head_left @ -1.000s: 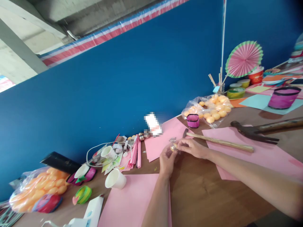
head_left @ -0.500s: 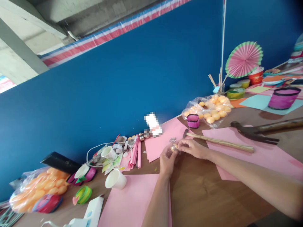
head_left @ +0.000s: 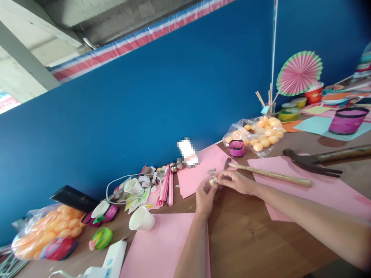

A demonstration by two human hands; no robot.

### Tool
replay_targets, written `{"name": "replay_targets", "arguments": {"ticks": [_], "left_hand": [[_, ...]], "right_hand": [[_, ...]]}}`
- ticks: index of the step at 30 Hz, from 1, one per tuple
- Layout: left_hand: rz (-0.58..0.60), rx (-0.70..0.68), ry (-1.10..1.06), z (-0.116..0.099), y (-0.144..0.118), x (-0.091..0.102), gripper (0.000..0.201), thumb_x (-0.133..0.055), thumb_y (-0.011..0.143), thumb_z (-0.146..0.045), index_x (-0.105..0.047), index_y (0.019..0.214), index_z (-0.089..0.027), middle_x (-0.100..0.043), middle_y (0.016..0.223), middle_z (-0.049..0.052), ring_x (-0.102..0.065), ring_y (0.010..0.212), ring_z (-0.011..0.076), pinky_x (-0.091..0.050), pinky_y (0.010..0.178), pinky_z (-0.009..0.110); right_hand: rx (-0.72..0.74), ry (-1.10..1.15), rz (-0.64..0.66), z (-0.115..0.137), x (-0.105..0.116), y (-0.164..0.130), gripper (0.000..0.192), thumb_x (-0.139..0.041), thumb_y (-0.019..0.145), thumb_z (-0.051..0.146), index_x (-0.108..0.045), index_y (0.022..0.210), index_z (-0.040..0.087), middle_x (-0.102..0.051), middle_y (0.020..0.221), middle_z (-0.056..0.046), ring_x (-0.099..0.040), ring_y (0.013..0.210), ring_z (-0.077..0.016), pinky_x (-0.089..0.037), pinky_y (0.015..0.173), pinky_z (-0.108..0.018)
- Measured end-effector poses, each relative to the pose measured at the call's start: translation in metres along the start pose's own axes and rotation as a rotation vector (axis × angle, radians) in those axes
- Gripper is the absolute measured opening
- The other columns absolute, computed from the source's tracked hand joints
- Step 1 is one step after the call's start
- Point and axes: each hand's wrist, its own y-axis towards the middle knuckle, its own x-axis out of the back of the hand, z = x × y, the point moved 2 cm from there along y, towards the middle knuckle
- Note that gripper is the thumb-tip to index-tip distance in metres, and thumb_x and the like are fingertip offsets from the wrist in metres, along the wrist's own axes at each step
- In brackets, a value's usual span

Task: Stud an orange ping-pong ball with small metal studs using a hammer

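the left hand [head_left: 203, 197] pinches a small orange ball [head_left: 213, 180] with shiny spots, near the pink sheet's [head_left: 193, 179] edge; the right hand's [head_left: 237, 183] fingertips close in beside it — whether they grip a piece, i cannot tell. being round, the ball could slip if that pinch slackened, and a brushing knuckle could scatter the loose shiny pieces [head_left: 211, 171] just beyond – or nudge the small hammer [head_left: 269, 172] close by.

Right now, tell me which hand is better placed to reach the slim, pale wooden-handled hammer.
Probably the right hand: it lies nearer the hammer than the left hand, though both are at the small shiny yellowish ball.
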Motion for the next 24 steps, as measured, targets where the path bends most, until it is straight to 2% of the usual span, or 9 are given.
{"name": "replay_targets", "arguments": {"ticks": [24], "left_hand": [[0.001, 0.011, -0.013, -0.0037, -0.0013, -0.0012, 0.038, -0.065, 0.071, -0.03, -0.06, 0.107, -0.017, -0.064, 0.109, 0.01, -0.06, 0.098, 0.0215, -0.046, 0.088, 0.036]], "right_hand": [[0.0, -0.001, 0.01, 0.0041, 0.0006, 0.0003, 0.028, -0.048, 0.08, 0.046, -0.054, 0.076, 0.018, -0.062, 0.083, -0.004, -0.056, 0.078, -0.0176, -0.044, 0.075, -0.032]]}}
